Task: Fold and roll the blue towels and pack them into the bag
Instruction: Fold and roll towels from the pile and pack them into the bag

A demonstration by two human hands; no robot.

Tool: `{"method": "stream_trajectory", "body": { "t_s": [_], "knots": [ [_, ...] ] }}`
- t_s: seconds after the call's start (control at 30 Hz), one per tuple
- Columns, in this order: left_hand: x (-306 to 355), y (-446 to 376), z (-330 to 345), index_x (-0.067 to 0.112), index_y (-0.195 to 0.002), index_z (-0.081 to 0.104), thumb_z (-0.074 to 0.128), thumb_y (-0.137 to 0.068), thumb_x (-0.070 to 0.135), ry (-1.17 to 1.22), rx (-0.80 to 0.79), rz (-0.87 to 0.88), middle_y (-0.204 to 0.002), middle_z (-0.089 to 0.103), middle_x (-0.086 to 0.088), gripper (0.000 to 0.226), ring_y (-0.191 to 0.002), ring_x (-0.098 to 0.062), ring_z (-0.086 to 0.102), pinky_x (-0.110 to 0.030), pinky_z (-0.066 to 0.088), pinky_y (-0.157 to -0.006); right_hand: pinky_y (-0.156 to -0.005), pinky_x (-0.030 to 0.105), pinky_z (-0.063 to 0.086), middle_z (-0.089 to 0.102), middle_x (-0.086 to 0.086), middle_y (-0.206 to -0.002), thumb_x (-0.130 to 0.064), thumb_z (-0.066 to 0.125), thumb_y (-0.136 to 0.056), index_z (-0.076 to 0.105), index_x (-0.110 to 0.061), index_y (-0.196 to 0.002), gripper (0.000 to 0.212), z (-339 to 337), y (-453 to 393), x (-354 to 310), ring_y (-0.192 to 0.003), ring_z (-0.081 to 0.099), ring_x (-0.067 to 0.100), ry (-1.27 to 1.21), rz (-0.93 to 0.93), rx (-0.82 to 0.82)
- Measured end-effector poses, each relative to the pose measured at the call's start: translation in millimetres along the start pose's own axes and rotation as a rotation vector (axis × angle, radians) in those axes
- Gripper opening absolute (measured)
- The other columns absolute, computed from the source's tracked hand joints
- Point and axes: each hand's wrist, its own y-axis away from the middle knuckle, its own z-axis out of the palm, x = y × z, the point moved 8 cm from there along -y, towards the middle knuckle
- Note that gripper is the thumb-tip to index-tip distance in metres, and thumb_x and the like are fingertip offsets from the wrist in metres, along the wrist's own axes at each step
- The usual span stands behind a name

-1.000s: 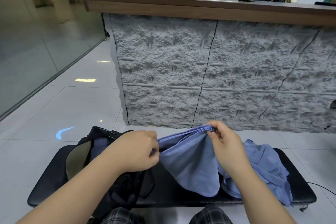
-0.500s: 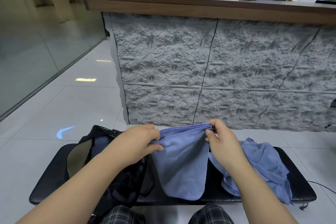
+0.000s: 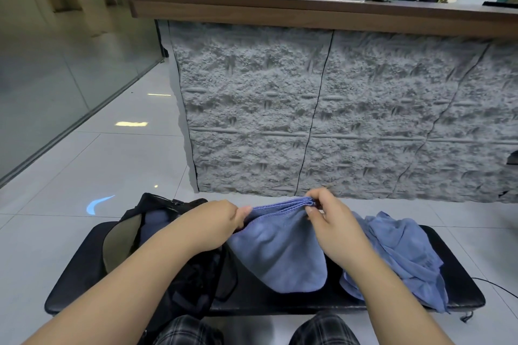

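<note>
Setting: we note a pale tiled floor [image 3: 92, 165] and a rough grey stone-faced counter [image 3: 350, 120] with a wooden top edge beyond the bench
Bench: we take the black padded bench [image 3: 84, 269] as our landmark; it runs across the lower part of the view, in front of the counter
Bag: a black bag [image 3: 193, 277] sits on the left end of the bench, its mouth open, with a dark blue item visible inside at the top
Held towel: we see a folded blue towel [image 3: 283, 249] raised over the middle of the bench, its stacked upper edges gathered in a line and the rest hanging down to a rounded lower edge above the bench seat
Left hand: the left hand [image 3: 215, 225] grasps the left end of the folded towel's upper edge, fingers curled on the cloth, just right of the bag
Right hand: the right hand [image 3: 333, 230] pinches the right end of the same edge between thumb and fingertips
Loose towels: a crumpled heap of blue towels [image 3: 406, 252] lies on the right part of the bench, one corner drooping over its front edge
Person: plaid-clad knees [image 3: 322, 329] show at the near side of the bench
</note>
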Motion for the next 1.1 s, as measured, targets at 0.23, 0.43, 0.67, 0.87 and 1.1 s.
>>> {"method": "stream_trajectory", "body": {
  "t_s": [0.23,0.43,0.67,0.87,1.1],
  "knots": [
    [5.1,1.5,-1.2,0.03,-0.081,0.067,0.064,-0.077,0.031,0.01,-0.037,0.004,-0.078,0.057,0.0,0.005,-0.073,-0.02,0.052,-0.025,0.043,-0.064,-0.074,0.02,0.042,0.061,-0.007,-0.091,-0.015,0.043,-0.098,0.052,-0.027,-0.095,0.015,-0.9,1.1,3.4,-0.089,0.056,0.011,-0.008,0.001,0.003],
    [10.8,4.0,0.7,0.025,-0.07,0.059,0.054,-0.077,0.026,-0.021,-0.01,0.132,-0.074,0.059,0.005,0.009,-0.071,-0.014,0.05,-0.028,0.045,-0.068,-0.071,0.016,0.04,0.06,-0.01,-0.089,-0.014,0.042,-0.098,0.05,-0.03,-0.093,0.018,-4.9,-0.1,8.4,-0.088,0.056,0.01,-0.011,0.01,0.018],
    [4.0,17.8,-19.2,0.035,-0.073,0.042,0.033,-0.084,0.055,0.17,0.235,0.275,-0.074,0.048,0.015,0.024,-0.071,-0.002,0.046,-0.024,0.04,-0.067,-0.069,0.025,0.047,0.057,-0.008,-0.087,-0.012,0.041,-0.098,0.044,-0.037,-0.085,0.028,-19.7,-6.2,24.3,-0.087,0.06,0.008,-0.048,0.063,0.09],
    [1.1,26.3,-34.9,0.027,-0.073,0.045,0.043,-0.086,0.059,-0.136,0.517,0.47,-0.077,0.05,0.013,0.035,-0.068,-0.01,0.048,-0.024,0.04,-0.059,-0.068,0.024,0.045,0.056,-0.009,-0.078,-0.014,0.044,-0.097,0.049,-0.028,-0.096,0.015,-20.9,0.0,23.2,-0.075,0.055,0.008,-0.017,0.002,0.133],
    [-18.1,15.2,50.6,0.029,-0.064,0.032,0.051,-0.079,0.057,0.183,0.096,0.287,-0.064,0.043,0.014,0.037,-0.061,0.0,0.04,-0.016,0.029,-0.057,-0.073,0.021,0.047,0.055,-0.006,-0.076,-0.01,0.044,-0.097,0.056,-0.022,-0.089,0.018,43.1,21.3,83.2,-0.075,0.05,0.006,-0.045,0.217,-0.443]
  ]
}}
